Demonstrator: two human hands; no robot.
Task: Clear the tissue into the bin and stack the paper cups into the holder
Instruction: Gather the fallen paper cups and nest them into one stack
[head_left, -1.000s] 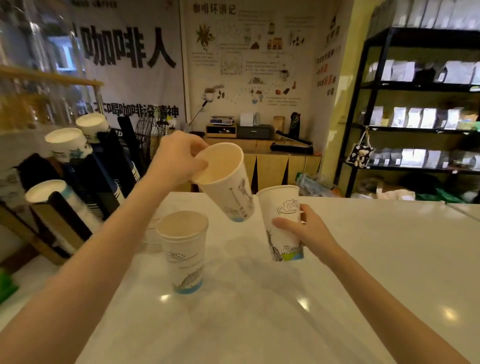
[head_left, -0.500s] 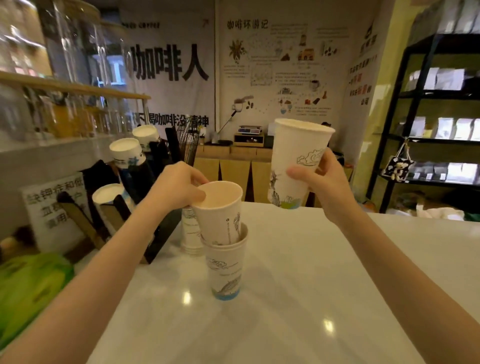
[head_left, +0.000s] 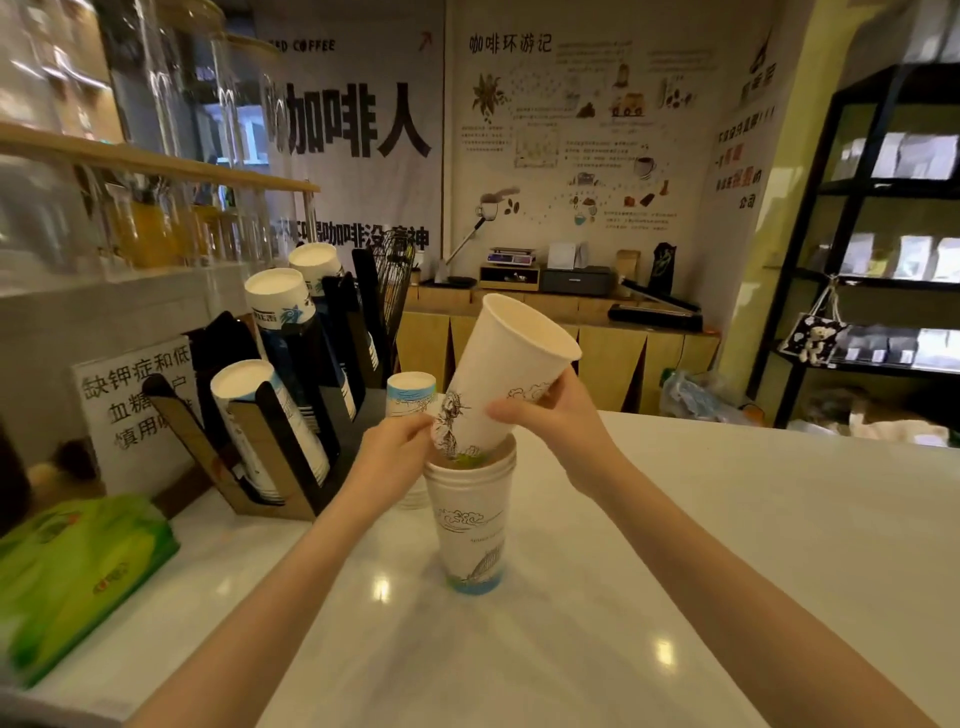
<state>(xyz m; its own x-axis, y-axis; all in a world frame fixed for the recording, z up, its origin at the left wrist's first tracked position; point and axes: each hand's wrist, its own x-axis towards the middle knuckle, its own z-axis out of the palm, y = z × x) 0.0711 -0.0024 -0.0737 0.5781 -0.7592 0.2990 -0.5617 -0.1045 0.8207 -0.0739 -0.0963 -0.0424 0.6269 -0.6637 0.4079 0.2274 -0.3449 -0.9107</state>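
A stack of white printed paper cups (head_left: 470, 525) stands upright on the white counter (head_left: 675, 545). My right hand (head_left: 550, 415) grips a tall white paper cup (head_left: 498, 374), tilted to the right, with its base dipping into the top of the stack. My left hand (head_left: 397, 447) rests at the stack's rim on the left, fingers touching the tilted cup's lower side. The black and brown cup holder (head_left: 291, 415) stands at the left with slanted rows of upside-down cups. No loose tissue or bin shows.
A short stack of upside-down cups (head_left: 410, 395) stands behind my left hand. A green packet (head_left: 78, 566) lies at the counter's left edge by a white sign (head_left: 130, 405). Black shelves (head_left: 883, 249) stand at the right, a wooden counter (head_left: 550, 332) behind.
My right hand brought its cup down from above and tipped its base into the stack. The cup my left hand held has sunk fully into the stack; that hand now steadies the rim.
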